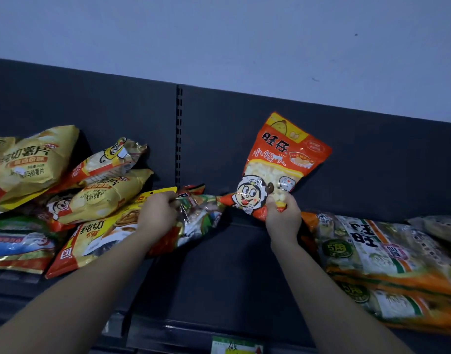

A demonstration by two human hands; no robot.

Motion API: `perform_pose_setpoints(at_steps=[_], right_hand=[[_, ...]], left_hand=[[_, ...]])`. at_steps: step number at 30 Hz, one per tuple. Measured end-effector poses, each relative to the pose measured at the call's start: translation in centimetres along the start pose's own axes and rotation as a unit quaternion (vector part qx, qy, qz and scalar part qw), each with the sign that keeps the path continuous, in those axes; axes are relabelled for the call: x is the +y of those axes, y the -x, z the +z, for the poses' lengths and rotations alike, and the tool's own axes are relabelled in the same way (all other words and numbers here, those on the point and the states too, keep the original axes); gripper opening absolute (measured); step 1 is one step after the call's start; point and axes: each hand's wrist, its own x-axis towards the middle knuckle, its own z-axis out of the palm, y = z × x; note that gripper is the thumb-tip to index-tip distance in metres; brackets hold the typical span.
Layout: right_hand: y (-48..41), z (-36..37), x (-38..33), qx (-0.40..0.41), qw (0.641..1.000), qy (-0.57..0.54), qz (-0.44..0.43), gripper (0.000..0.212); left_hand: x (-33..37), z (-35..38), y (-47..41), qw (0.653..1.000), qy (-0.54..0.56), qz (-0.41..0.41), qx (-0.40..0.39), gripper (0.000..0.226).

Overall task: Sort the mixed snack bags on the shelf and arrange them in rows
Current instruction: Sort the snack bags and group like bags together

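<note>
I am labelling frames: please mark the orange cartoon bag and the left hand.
orange cartoon bag [266, 176], head view, on its clear window.
left hand [158, 213], head view, on the back of the hand.

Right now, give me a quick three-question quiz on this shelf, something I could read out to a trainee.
1. True or false: the right hand grips the orange cartoon bag by its bottom edge.
2. Where do the flat green-and-orange bags lie? A: left of both hands. B: right of the right hand. C: on the floor.
3. Which hand grips the shiny bag beside the mixed pile?
Key: 1 true; 2 B; 3 the left hand.
</note>
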Motion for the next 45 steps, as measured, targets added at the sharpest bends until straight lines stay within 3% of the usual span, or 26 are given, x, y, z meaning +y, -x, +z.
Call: perform_pose_setpoints(at_steps=[5, 10, 17, 22, 24, 27, 28, 30, 33, 36, 40, 45], right_hand=[[0.0, -0.7, 1.9, -0.049, 0.993, 0.102, 0.024, 0.005], [1.8, 1.0, 4.8, -0.157, 0.977, 0.131, 0.065, 0.008], [2.2, 3.3, 7.2, -0.213, 0.961, 0.152, 0.090, 0.008], [2.3, 3.3, 7.9, -0.291, 0.920, 0.241, 0.100, 0.021], [2.5, 3.6, 7.2, -0.257, 0.928, 0.261, 0.075, 0.037], [3.1, 3.7, 3.3, -0.183, 0.981, 0.059, 0.007, 0.058], [3.2, 3.5, 1.3, -0.206, 0.977, -0.048, 0.042, 0.061], [3.2, 3.0, -2.2, -0.285, 0.932, -0.179, 0.136, 0.084], [3.4, 1.8, -4.6, -0.326, 0.916, -0.190, 0.136, 0.114], [3.7, 0.1, -5.3, -0.316, 0.918, -0.215, 0.103, 0.095], [3.3, -3.0, -6.2, -0.210, 0.961, -0.169, 0.064, 0.071], [1.9, -8.6, -6.3, -0.110, 0.962, -0.233, 0.094, 0.060]], left_hand=[[0.5, -2.7, -1.7, 0.986, 0.137, -0.084, 0.047, 0.013], [1.5, -3.7, -0.9, 0.973, 0.205, -0.075, 0.071, 0.020], [2.8, -3.7, -0.2, 0.954, 0.278, -0.060, 0.092, 0.023], [3.9, -3.6, 0.2, 0.932, 0.331, -0.064, 0.130, 0.022], [5.1, -3.5, 0.5, 0.931, 0.335, -0.047, 0.138, 0.020], [6.9, -3.2, 0.8, 0.933, 0.320, -0.015, 0.162, 0.023], [7.5, -3.1, 0.8, 0.931, 0.322, -0.009, 0.169, 0.024], [8.5, -2.8, 0.7, 0.924, 0.340, -0.005, 0.172, 0.029], [9.8, -2.5, 0.4, 0.909, 0.391, -0.001, 0.147, 0.031], [11.7, -2.1, 0.5, 0.907, 0.409, 0.032, 0.092, 0.024], [14.1, -1.0, 1.5, 0.908, 0.408, 0.095, 0.008, 0.019], [16.4, 1.5, 2.0, 0.920, 0.347, 0.162, -0.084, 0.037]])
